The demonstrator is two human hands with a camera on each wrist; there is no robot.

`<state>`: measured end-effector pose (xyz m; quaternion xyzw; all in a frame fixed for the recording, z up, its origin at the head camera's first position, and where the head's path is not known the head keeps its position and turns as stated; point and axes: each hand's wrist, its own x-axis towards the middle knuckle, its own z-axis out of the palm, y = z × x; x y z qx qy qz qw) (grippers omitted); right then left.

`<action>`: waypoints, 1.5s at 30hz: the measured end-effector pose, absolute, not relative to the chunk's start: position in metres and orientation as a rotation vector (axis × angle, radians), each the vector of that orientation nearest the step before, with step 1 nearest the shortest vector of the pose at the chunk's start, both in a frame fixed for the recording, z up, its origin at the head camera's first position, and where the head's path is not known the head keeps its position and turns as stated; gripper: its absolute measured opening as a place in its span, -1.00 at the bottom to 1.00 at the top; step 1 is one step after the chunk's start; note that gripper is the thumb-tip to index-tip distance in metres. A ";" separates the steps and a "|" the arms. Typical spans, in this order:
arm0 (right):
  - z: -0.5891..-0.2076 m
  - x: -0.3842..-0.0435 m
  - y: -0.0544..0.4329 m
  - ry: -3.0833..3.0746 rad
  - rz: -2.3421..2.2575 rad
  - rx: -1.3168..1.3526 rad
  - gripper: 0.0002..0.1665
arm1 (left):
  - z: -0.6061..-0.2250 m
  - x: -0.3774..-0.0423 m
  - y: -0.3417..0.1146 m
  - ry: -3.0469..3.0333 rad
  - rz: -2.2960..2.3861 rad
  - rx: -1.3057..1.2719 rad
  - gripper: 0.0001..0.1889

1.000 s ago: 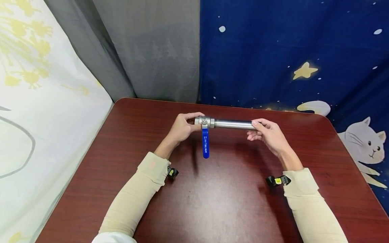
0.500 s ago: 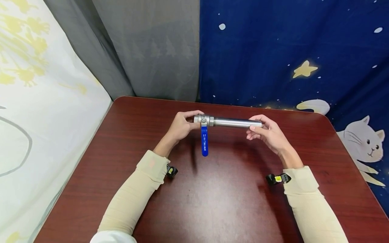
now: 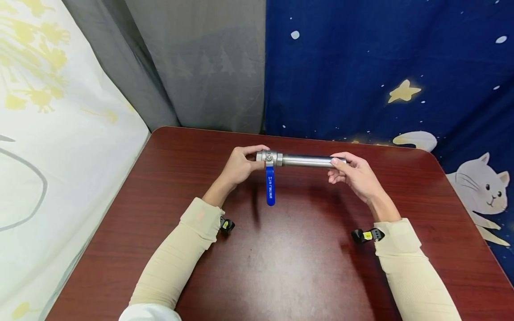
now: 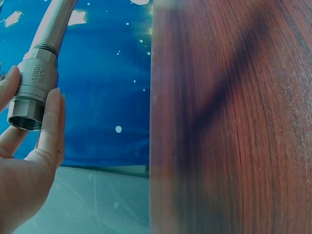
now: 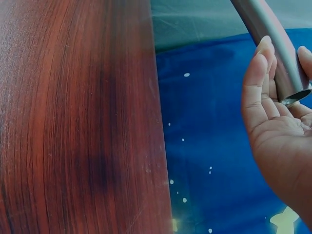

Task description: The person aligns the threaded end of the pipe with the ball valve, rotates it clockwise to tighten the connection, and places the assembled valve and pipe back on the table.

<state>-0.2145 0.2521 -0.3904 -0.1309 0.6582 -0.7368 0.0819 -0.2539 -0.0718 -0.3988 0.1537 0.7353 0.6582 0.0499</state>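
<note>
My left hand (image 3: 237, 167) grips the steel body of a ball valve (image 4: 39, 78), thumb on one side and fingers on the other. Its blue lever handle (image 3: 271, 186) points toward me, with white lettering on it. A steel pipe (image 3: 307, 161) runs right from the valve, and a few threads show where it enters the fitting. At the pipe's far end my right hand (image 3: 357, 176) holds it between thumb and fingers. The open end of the pipe (image 5: 292, 73) faces that palm in the right wrist view. Valve and pipe are held level above the table, casting shadows.
The dark red wooden table (image 3: 289, 267) spreads beneath both hands. Behind its back edge hang a grey curtain (image 3: 209, 67) and a blue curtain (image 3: 341, 67) with stars and a cat. A white patterned cloth (image 3: 80, 133) hangs at the left.
The right thumb has shifted down the pipe's near side and then back up over it, the fingers moving around the end. The left hand keeps its grip; valve and pipe have risen slightly in view.
</note>
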 end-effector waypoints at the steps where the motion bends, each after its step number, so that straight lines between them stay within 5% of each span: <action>1: -0.390 -0.214 0.252 1.953 -2.207 -0.410 -0.80 | -0.399 -0.254 -0.072 2.241 2.003 0.470 -0.64; 9: -0.390 -0.212 0.256 1.825 -2.248 -0.590 -0.62 | -0.397 -0.253 -0.070 2.241 2.010 0.488 -0.64; 34: -0.386 -0.212 0.256 1.894 -2.219 -0.368 -0.87 | -0.394 -0.252 -0.072 2.257 2.013 0.495 -0.64; 45: -0.385 -0.211 0.260 1.842 -2.198 -0.559 -0.60 | -0.393 -0.252 -0.071 2.256 2.008 0.464 -0.62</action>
